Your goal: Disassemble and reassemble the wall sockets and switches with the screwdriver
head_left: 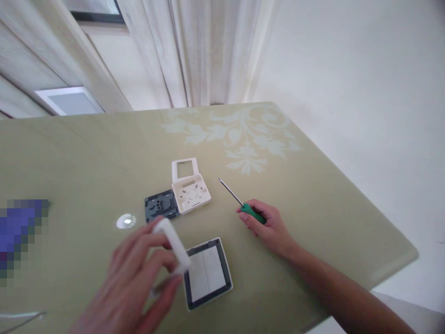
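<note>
My left hand point(139, 273) is closed round a white plastic rocker piece point(173, 241), held on edge just above the table. Right beside it lies a square wall switch point(207, 273) with a dark frame and white face. My right hand point(266, 227) rests on the table, fingers wrapped on the green handle of a small screwdriver point(243, 205) whose thin shaft points away to the upper left. Farther back sit a cream switch housing point(191, 192), a white square frame point(184, 168) and a dark grey backing plate point(161, 205), all touching.
The olive-green table point(86, 157) has a pale floral pattern point(239, 134) at its far right and its edge runs diagonally at the right. A bright light reflection point(125, 221) shows left of the parts. A blurred blue patch point(21, 232) lies at the left. Curtains hang behind.
</note>
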Motion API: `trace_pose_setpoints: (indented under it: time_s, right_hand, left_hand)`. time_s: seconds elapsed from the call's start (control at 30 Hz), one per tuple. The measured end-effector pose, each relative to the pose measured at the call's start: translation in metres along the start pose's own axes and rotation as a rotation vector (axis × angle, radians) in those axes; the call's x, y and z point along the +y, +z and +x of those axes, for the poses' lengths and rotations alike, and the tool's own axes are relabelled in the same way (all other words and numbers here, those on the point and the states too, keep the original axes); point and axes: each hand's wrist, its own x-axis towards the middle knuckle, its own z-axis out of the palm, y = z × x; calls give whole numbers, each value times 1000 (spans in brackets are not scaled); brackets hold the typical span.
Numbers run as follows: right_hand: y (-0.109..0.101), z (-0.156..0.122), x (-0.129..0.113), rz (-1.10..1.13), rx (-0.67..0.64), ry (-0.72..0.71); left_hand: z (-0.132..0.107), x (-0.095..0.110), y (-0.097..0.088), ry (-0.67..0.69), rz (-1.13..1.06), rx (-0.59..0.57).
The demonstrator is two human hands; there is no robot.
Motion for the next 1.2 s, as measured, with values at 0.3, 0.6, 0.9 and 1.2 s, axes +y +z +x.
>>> trace_pose_setpoints:
  time_s: [0.3, 0.6, 0.9, 1.2]
  right_hand:
    - [-6, -2, -1, -1, 37, -9]
    - [-3, -5, -7, 12, -26, -59]
    - [-8, -9, -11, 142, -4, -51]
    - [-12, -16, -24, 190, 10, -156]
  left_hand:
    - [23, 44, 36, 154, -118, -143]
    - [12, 31, 55, 153, -79, -156]
    - [13, 41, 65, 138, -50, -132]
    - [-1, 41, 82, 94, 2, -36]
